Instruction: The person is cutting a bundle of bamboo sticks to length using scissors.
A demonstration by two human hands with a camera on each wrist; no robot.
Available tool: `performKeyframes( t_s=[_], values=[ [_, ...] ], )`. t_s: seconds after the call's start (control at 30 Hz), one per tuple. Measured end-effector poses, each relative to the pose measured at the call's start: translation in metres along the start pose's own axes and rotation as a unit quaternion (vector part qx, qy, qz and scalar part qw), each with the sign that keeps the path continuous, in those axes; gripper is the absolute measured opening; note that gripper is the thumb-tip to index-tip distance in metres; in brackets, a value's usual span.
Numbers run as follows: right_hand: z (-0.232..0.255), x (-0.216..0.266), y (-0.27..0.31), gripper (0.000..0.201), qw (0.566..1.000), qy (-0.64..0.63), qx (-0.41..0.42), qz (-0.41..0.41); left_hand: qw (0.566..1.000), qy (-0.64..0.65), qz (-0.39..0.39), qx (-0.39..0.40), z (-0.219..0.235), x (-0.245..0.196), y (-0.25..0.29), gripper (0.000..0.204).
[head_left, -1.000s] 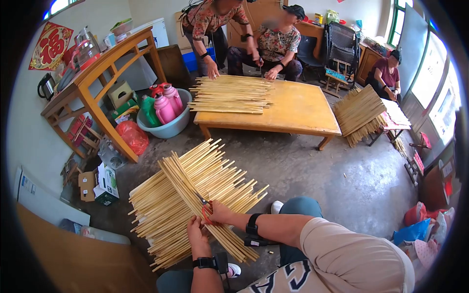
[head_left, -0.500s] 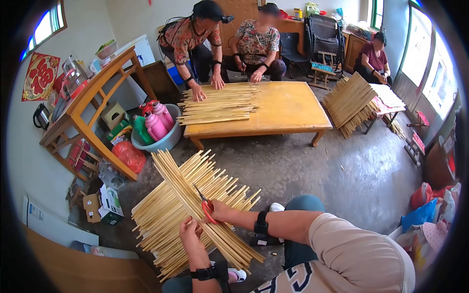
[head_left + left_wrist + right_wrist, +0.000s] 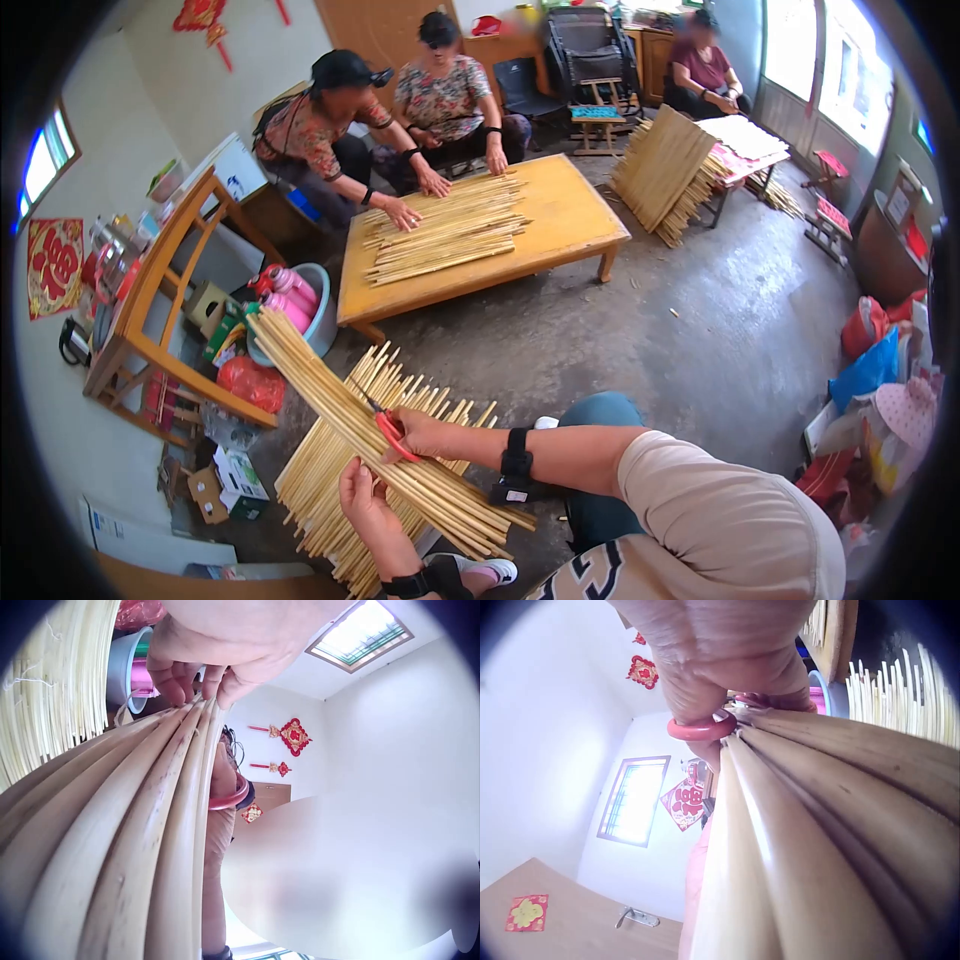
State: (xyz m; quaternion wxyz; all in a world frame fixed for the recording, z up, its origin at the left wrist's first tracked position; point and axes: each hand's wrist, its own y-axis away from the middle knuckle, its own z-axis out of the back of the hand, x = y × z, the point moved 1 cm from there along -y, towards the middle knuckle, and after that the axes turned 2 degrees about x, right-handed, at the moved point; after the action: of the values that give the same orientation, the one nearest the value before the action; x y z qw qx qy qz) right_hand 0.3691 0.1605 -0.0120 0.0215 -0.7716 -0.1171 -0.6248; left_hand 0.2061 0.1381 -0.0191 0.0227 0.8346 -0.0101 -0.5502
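A narrow row of pale reed stalks (image 3: 320, 385) lies slantwise over a wider mat of stalks (image 3: 318, 490). My right hand (image 3: 418, 436) holds red-handled scissors (image 3: 391, 434) against the row, blades pointing away from me. In the right wrist view, one red handle loop (image 3: 699, 730) circles a finger beside the stalks (image 3: 817, 825). My left hand (image 3: 370, 508) is at the row's near left edge. In the left wrist view, its thumb and fingertips (image 3: 177, 691) pinch the edge of the stalks (image 3: 124, 825), close to a thin loose strand.
Across the floor, two people work over stalks (image 3: 440, 235) on a low yellow table (image 3: 560, 215). At left stand a wooden table frame (image 3: 165, 285) and a blue basin (image 3: 322, 322). Finished-looking mats (image 3: 665, 175) lean at the back right. Bags (image 3: 868, 370) lie at right.
The head view has turned, so the room sits tilted. My hands stay at the stalk row, the scissors still in the right. Across the room, the standing person now has both hands spread on the stalks.
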Motion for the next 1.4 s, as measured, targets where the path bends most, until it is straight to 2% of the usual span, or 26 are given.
performKeyframes(
  t_s=[0.17, 0.4, 0.57, 0.77, 1.27, 1.4],
  values=[
    [0.012, 0.015, 0.011, 0.068, 0.999, 0.02, -0.021, 0.024, 1.0, -0.003, -0.02, 0.02, -0.02, -0.002, 0.005, 0.022],
    [0.022, 0.021, 0.012, 0.07, 0.998, 0.006, -0.049, 0.037, 0.998, -0.027, -0.04, 0.037, -0.037, -0.006, 0.01, 0.026],
    [0.02, 0.024, 0.017, 0.063, 0.997, 0.006, -0.029, 0.064, 0.998, -0.019, -0.043, 0.037, -0.036, -0.008, 0.014, 0.025],
    [0.016, 0.025, 0.016, 0.071, 0.998, 0.005, -0.028, 0.055, 0.999, -0.001, -0.047, 0.02, -0.033, -0.009, 0.017, 0.023],
    [0.008, 0.022, 0.013, 0.074, 0.999, 0.008, -0.012, 0.047, 0.999, 0.018, -0.048, 0.0, -0.023, -0.008, 0.021, 0.025],
    [0.008, 0.021, 0.013, 0.07, 0.998, 0.034, -0.016, 0.054, 0.999, 0.018, -0.05, -0.008, -0.024, -0.009, 0.022, 0.025]
  ],
)
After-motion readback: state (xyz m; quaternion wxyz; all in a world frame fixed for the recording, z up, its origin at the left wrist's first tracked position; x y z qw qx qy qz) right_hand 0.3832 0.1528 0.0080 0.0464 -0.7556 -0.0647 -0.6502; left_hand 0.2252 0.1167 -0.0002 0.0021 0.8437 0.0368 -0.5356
